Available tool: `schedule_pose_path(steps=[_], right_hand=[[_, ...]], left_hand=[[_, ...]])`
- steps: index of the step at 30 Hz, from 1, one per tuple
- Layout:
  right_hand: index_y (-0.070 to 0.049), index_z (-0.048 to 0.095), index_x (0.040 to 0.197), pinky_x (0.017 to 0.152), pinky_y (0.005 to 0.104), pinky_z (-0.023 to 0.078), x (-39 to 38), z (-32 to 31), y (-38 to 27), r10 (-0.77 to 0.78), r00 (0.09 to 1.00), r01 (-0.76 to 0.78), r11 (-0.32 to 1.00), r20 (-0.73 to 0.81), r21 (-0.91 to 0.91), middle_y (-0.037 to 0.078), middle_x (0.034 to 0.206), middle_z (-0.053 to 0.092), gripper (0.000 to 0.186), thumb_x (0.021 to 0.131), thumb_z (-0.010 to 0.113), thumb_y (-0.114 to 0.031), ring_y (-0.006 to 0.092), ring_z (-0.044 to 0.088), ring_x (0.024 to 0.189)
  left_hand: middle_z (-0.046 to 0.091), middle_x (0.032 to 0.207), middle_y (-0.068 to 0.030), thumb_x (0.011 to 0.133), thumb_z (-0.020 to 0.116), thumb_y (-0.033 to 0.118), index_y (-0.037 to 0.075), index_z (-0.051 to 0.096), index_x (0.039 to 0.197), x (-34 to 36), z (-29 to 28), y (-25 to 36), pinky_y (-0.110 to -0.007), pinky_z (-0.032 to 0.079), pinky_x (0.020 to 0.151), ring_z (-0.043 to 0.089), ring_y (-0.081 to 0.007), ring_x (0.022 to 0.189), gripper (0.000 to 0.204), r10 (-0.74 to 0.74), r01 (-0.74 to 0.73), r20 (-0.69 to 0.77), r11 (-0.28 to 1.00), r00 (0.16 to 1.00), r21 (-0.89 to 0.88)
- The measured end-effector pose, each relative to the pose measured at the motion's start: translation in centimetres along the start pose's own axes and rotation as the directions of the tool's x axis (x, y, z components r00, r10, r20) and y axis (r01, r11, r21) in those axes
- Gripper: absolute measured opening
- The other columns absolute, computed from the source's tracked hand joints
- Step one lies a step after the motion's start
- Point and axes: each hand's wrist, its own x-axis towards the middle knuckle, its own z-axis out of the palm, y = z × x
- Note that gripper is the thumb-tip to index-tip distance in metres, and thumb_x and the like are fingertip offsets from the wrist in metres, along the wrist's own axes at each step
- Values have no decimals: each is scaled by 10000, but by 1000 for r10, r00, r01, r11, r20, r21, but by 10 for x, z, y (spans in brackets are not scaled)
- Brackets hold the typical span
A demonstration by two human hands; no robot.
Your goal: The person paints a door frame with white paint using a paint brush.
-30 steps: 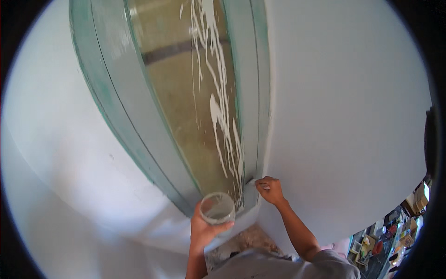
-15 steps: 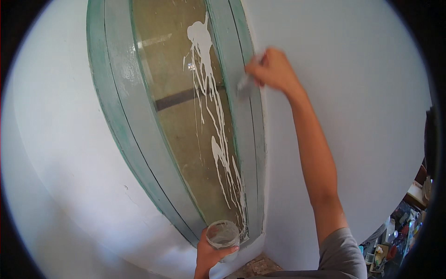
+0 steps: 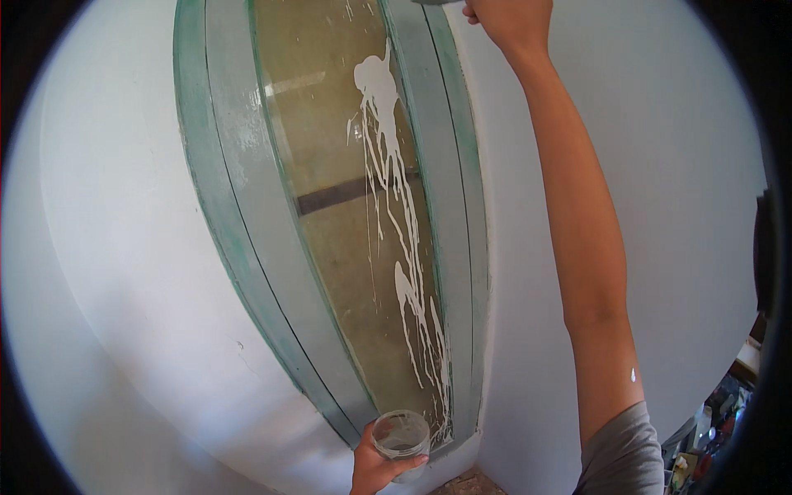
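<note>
Gripping one small clear plastic cup (image 3: 401, 435) from below and behind, the left hand (image 3: 375, 466) sits at the bottom edge of the view, fingers curled closed around the cup's wall; the cup is upright, its open mouth facing the camera, and a grey-white residue coats its inside. The cup is held just in front of the lower end of one tall window (image 3: 346, 206), near the corner where the frame meets the wall. The right hand (image 3: 507, 18) is raised at full arm's reach to the top edge of the view, closed into a fist beside the upper right part of the window frame (image 3: 450, 181); a grey object (image 3: 437, 2) shows at its fingers, cut off by the picture's rim, so what it is cannot be told. The frame is green, built of several parallel strips on each side. One pane of glass (image 3: 338, 148) fills it, crossed by one dark horizontal bar (image 3: 342, 194). One large run of white paint (image 3: 388, 165) streaks down the pane from a blot near the top to the lower right corner. One white paint spot (image 3: 633, 375) marks the right upper arm above a grey sleeve (image 3: 623, 450). White wall (image 3: 660, 190) surrounds the window on both sides.
</note>
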Motion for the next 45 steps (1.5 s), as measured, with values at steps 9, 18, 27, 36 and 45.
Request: schedule_pose_path(steps=[9, 18, 27, 36, 45], right_hand=[[3, 784, 959, 693, 349, 557, -93, -12, 50, 36, 986, -29, 999, 164, -46, 156, 728, 721, 282, 878, 729, -261, 243, 694, 645], [61, 712, 745, 568, 335, 534, -122, -72, -23, 496, 660, -345, 867, 564, -359, 143, 584, 647, 198, 797, 699, -130, 197, 652, 523], [43, 727, 813, 494, 312, 531, 11, 11, 15, 385, 682, -212, 918, 622, -335, 84, 684, 700, 222, 791, 757, -176, 150, 660, 532], [102, 688, 898, 535, 336, 586, 57, 38, 46, 94, 988, -110, 986, 125, 124, 141, 699, 709, 239, 910, 731, -133, 194, 695, 568], [10, 789, 984, 630, 273, 541, -181, -34, 33, -16, 989, 22, 999, 148, -36, 87, 801, 756, 143, 926, 752, -115, 183, 726, 675]], left_hand=[[715, 1281, -141, 617, 1002, 49, -3, 586, 1385, 1, 2, -9, -422, 581, 1003, 697, -258, 1179, 875, 95, -95, -12, 995, 995, -3], [747, 1241, -123, 623, 1001, 86, 7, 640, 1349, 0, -13, -3, -416, 583, 984, 718, -249, 1126, 814, 139, -137, -29, 988, 990, 75], [728, 1249, -144, 617, 990, 49, -8, 600, 1379, -12, -23, -16, -417, 583, 984, 713, -266, 1131, 858, 55, -67, -128, 994, 990, -90], [695, 1302, -163, 587, 1000, 48, -15, 561, 1410, -13, -23, -18, -436, 560, 1030, 674, -282, 1213, 935, 22, -31, -177, 998, 984, -48], [704, 1243, -164, 524, 1078, 310, -20, 566, 1338, -15, -5, 16, -374, 545, 999, 700, -263, 1153, 1017, -13, 49, -186, 980, 982, 195]])
